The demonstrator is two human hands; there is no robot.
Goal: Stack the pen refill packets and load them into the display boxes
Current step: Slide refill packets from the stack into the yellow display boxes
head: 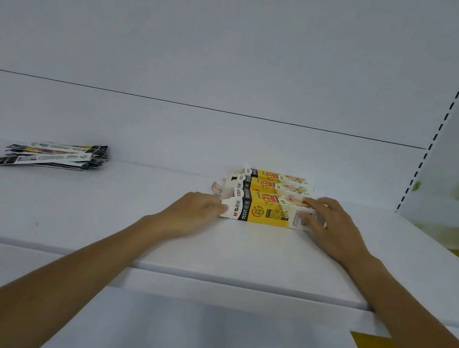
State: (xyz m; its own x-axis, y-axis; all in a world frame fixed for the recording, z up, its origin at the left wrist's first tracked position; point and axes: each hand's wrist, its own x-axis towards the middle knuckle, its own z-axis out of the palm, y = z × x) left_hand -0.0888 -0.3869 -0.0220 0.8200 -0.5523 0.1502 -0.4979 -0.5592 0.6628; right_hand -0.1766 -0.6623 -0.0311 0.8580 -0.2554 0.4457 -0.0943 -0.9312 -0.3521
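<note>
White shelf [99, 217], plain white back panel [234, 61]. 3 boxes [272, 182] lie side by side mid-shelf, open ends facing left. My right hand [330, 227] fingers wrap the near box [267, 211] at its closed end to steady it. My left hand [196, 211] fingers, fairly straight, press its open flap [226, 202], likely squaring it for loading. Packets [54, 155] sit piled far left, well apart, not yet loaded.
</note>
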